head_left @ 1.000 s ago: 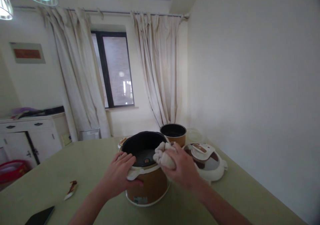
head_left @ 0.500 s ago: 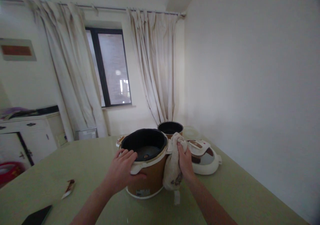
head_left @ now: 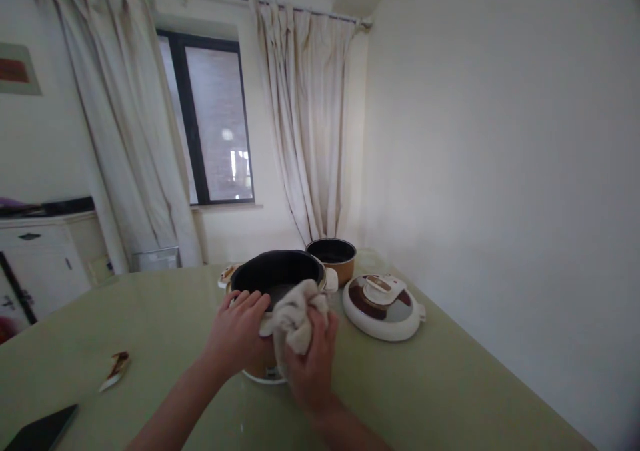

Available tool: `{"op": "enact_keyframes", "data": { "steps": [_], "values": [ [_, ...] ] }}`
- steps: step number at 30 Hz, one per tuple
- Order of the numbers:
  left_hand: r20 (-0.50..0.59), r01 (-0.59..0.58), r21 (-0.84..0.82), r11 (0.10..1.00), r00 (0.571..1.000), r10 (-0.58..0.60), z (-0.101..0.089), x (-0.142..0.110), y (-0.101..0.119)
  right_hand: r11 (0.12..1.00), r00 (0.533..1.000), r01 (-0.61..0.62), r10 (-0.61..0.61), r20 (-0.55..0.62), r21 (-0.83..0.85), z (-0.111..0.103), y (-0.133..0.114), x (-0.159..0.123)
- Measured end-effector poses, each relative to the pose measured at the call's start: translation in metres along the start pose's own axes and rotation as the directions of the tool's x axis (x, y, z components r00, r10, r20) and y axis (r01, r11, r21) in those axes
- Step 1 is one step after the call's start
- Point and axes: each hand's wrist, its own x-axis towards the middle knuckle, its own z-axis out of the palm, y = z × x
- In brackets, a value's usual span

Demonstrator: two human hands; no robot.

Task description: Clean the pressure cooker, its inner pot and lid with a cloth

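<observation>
An electric cooker with a brown body, white rim and dark inside stands lidless on the table. My left hand is closed over its near left rim, fingers on top and thumb hidden. My right hand clutches a bunched whitish cloth against the cooker's near right rim. The cloth covers part of the rim and front. To the right, the cooker's lid with a white edge and handle lies on the table. Behind the cooker sits a brown inner pot with a black interior.
The green table runs along the wall at right. A small brown-and-white piece and a dark flat device lie at left. A white cabinet stands beyond the table, beside curtains and a window.
My right hand carries the cloth from the rim down the cooker's right side, then back up to its near rim. My left hand keeps its hold. The view shifts right and slightly down.
</observation>
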Motion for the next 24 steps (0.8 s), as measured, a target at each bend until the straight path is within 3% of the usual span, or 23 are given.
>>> {"op": "enact_keyframes", "data": {
  "steps": [2,4,6,9,12,15,17,19,21,24],
  "values": [
    [0.025,0.007,0.011,1.0,1.0,-0.007,-0.002,0.001,0.006,0.971,0.963,0.237,-0.229,0.14,-0.043,-0.004,-0.016,0.023],
    [0.044,0.014,-0.02,1.0,0.999,-0.013,-0.005,0.004,0.007,0.948,0.936,0.314,-0.297,0.191,-0.061,-0.012,-0.013,0.049],
    [0.066,0.015,-0.098,0.995,0.998,-0.008,-0.009,0.007,0.003,0.965,0.961,0.252,-0.241,0.134,-0.07,-0.02,0.005,0.071],
    [0.103,-0.02,-0.232,0.973,0.994,0.045,-0.015,0.013,-0.012,0.997,0.999,0.026,-0.029,-0.039,-0.067,-0.028,0.035,0.086],
    [0.058,-0.048,-0.243,0.969,0.996,0.064,-0.014,0.016,-0.026,0.992,0.992,-0.103,0.097,-0.086,-0.07,-0.028,0.031,0.084],
    [0.036,-0.043,-0.206,0.978,0.998,0.051,-0.006,0.016,-0.033,0.99,0.993,0.068,-0.055,0.103,-0.123,-0.021,-0.011,0.075],
    [0.046,-0.061,-0.212,0.975,0.996,0.072,0.001,0.015,-0.037,0.951,0.923,0.272,-0.215,0.318,-0.145,-0.013,-0.045,0.07],
    [0.031,-0.101,-0.228,0.968,0.993,0.111,0.007,0.014,-0.042,0.897,0.832,0.405,-0.283,0.478,-0.175,-0.005,-0.072,0.072],
    [0.01,-0.128,-0.24,0.962,0.991,0.134,0.01,0.013,-0.046,0.864,0.781,0.462,-0.29,0.553,-0.199,-0.003,-0.085,0.078],
    [0.015,-0.112,-0.239,0.964,0.993,0.119,0.011,0.014,-0.046,0.874,0.767,0.454,-0.285,0.575,-0.173,-0.018,-0.073,0.094]
  ]
}}
